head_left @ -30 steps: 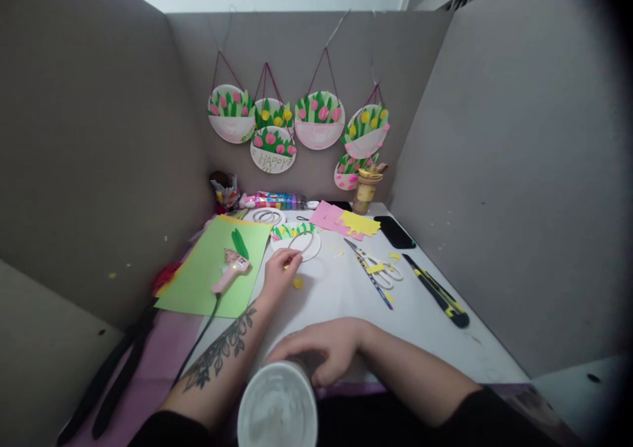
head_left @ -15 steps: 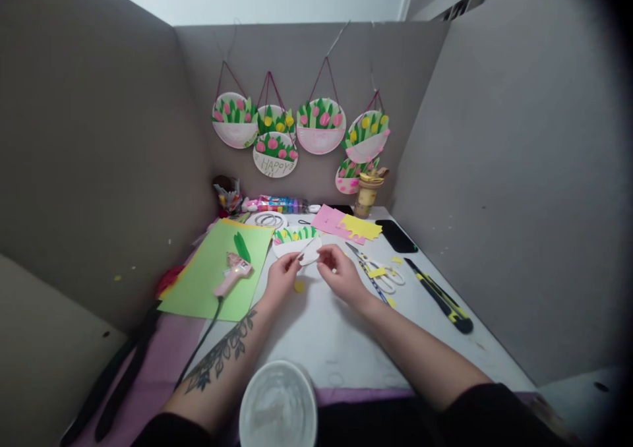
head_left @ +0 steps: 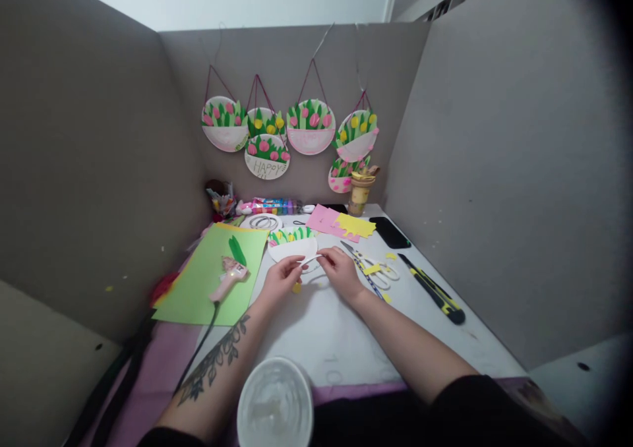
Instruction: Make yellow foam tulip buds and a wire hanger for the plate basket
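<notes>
My left hand (head_left: 283,279) and my right hand (head_left: 340,273) pinch the two ends of a thin white curved piece (head_left: 310,260), seen nearly edge-on above the table. Whether it is paper or plate card I cannot tell. Right behind it lies a white paper-plate basket (head_left: 293,248) with green paper leaves and pink and yellow paper flowers. A small yellow paper piece (head_left: 297,289) rests on the table beside my left fingers. To the right of my right hand are white-handled scissors (head_left: 380,275) and a dark patterned pencil or pen (head_left: 372,283).
A pink glue gun (head_left: 230,281) lies on green paper sheets (head_left: 198,289) at left. Pink paper (head_left: 321,217), yellow paper (head_left: 357,225), a phone (head_left: 390,232) and a box cutter (head_left: 435,292) lie right. A lidded cup (head_left: 275,404) stands in front. Finished plate baskets (head_left: 311,140) hang behind.
The white piece has turned from a tilted position near my left hand to almost level and edge-on between both hands. My right hand has tilted over slightly. The view has shifted a little.
</notes>
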The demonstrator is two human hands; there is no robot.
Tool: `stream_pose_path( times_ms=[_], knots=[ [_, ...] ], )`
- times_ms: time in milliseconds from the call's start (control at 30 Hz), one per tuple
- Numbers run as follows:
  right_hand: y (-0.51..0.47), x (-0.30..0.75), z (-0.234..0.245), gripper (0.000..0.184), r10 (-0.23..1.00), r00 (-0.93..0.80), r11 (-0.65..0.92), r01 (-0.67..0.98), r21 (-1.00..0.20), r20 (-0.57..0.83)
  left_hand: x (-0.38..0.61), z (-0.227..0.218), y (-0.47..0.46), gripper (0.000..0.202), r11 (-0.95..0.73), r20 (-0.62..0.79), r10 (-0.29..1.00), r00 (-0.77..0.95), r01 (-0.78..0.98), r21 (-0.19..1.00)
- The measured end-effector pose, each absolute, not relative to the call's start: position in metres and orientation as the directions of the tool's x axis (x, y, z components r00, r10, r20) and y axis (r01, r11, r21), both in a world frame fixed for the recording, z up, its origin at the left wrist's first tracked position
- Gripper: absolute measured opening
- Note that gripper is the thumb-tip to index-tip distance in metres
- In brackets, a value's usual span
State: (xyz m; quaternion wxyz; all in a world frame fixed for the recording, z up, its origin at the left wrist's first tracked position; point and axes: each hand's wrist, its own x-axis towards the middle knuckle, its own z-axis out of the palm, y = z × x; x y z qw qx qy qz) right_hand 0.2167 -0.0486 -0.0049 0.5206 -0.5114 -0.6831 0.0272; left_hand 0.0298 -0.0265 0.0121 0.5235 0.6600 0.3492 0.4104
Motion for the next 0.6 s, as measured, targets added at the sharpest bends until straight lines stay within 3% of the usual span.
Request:
stream_pose_path(
  times_ms=[200,333,433,600],
  knots=[
    [-0.055,0.219,-0.002,0.016,0.64,-0.026,0.494,0.779,-0.386,0.768,0.028,0.01,-0.026,0.029,-0.415,0.318,0.862,0.395,0.19,0.89],
    [-0.057,0.219,0.0,0.015,0.601,-0.028,0.482,0.81,-0.334,0.799,0.027,0.012,-0.026,0.035,-0.521,0.477,0.848,0.23,0.2,0.829],
    [-0.057,0.22,0.0,0.015,0.594,-0.01,0.49,0.797,-0.352,0.805,0.023,0.014,-0.026,0.026,-0.515,0.515,0.856,0.056,0.19,0.836],
    [-0.057,0.22,0.001,0.013,0.65,0.112,0.487,0.697,-0.525,0.752,0.016,0.016,-0.024,0.024,-0.453,0.458,0.889,0.029,0.205,0.868]
  ],
)
